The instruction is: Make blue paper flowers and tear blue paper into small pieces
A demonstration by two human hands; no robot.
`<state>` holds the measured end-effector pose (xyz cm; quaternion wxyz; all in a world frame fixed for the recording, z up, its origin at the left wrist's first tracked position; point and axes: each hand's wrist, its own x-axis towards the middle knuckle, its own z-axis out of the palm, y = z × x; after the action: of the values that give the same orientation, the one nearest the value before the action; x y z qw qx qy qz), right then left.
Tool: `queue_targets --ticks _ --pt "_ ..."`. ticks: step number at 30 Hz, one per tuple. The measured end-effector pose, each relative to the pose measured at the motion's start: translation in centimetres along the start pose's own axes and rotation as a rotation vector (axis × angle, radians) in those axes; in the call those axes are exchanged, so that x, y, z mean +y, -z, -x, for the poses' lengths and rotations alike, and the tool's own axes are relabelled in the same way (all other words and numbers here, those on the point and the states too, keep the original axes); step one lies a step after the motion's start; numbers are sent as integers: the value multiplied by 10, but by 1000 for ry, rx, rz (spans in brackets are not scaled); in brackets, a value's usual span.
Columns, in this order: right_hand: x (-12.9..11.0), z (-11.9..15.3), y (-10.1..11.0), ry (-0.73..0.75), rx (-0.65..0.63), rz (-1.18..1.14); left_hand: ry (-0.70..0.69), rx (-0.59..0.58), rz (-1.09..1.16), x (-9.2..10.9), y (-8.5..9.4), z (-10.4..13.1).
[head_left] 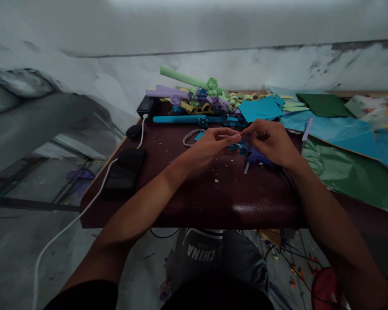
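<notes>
Above the middle of the table, my left hand (213,144) is closed, its thumb and fingers pinched on a small blue paper piece (235,147). My right hand (271,140) is closed too, its thumb and index fingertips meeting the left fingertips. What the right fingertips pinch is too small to make out. Under my right hand lies a violet-blue object (258,156), partly hidden, with a pale translucent stick (246,167) by it. Left of my left hand are a loop of pale cord (188,138) and a small blue paper scrap (199,136).
Blue (177,119), lilac (168,92) and green (181,76) sticks with paper flowers lie at the back. Blue sheets (261,107) and a green sheet (358,172) spread rightward. A black box (124,172) and white cable (93,198) are at left.
</notes>
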<state>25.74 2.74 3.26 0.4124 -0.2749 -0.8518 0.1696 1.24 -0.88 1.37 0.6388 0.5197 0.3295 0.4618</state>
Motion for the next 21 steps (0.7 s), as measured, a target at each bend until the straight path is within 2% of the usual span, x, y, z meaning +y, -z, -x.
queue_targets --ticks 3,9,13,16,18,21 --pt "-3 -1 1 -77 57 -43 -70 -19 -113 5 0 4" --pt "-1 -4 0 -175 83 -239 -243 -57 -297 8 -3 5" --pt "-2 -5 -3 -207 107 -320 -459 -10 -470 0 -2 -1" --pt "-7 -5 -2 -240 71 -335 -607 -35 -568 -8 3 -8" --pt "-11 -4 1 -219 62 -295 -663 -50 -584 -12 8 -11" --pt "-12 -3 7 -97 54 -162 -671 -54 -538 -15 11 -15"
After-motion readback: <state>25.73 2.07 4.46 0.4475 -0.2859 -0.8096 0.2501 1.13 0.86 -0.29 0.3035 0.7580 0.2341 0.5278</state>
